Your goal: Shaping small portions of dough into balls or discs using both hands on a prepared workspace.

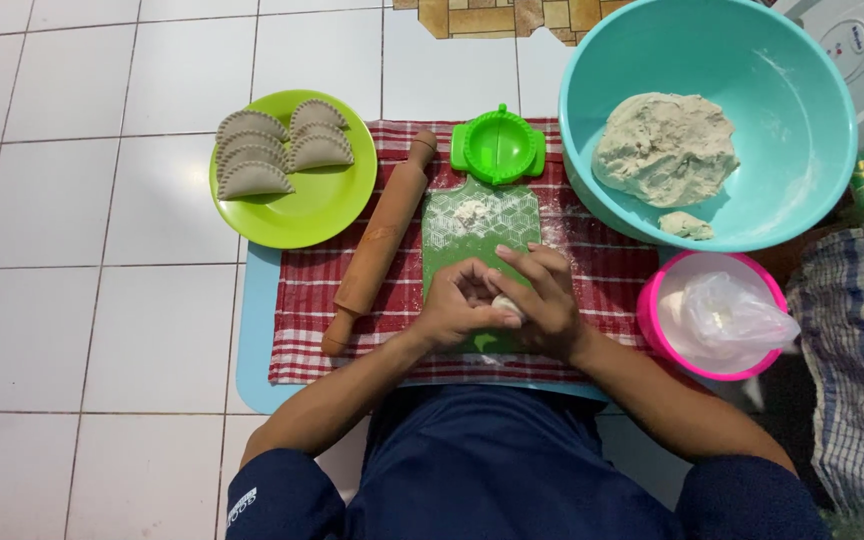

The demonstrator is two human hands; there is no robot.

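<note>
Dough piece [505, 304], small and pale, sits cupped between both hands over the near end of the green cutting board [480, 225], at about 6 o'clock from the green dumpling press [498, 146]. Left hand [457, 305] curls around it from the 9 o'clock side; right hand [542, 295] folds over it from 3 o'clock, fingers bent, both closed on the lump. Only a sliver of off-white shows between the fingers. Judged soft, light, a little tacky; should yield to pressure and tear if pulled, so best held loosely in the palms, not pinched. Flour dusts the board.

Wooden rolling pin [377, 245] lies slantwise at 9 o'clock of the board on a red checked cloth [602, 265]. Lime plate [327, 200] at 10 o'clock carries several crimped half-moon dumplings [277, 145]. Teal bowl [792, 90] at 1 o'clock holds a large dough mass [664, 148]. Pink bowl [652, 300] at 3 o'clock holds a clear bag. White tiled floor [82, 200] underneath
</note>
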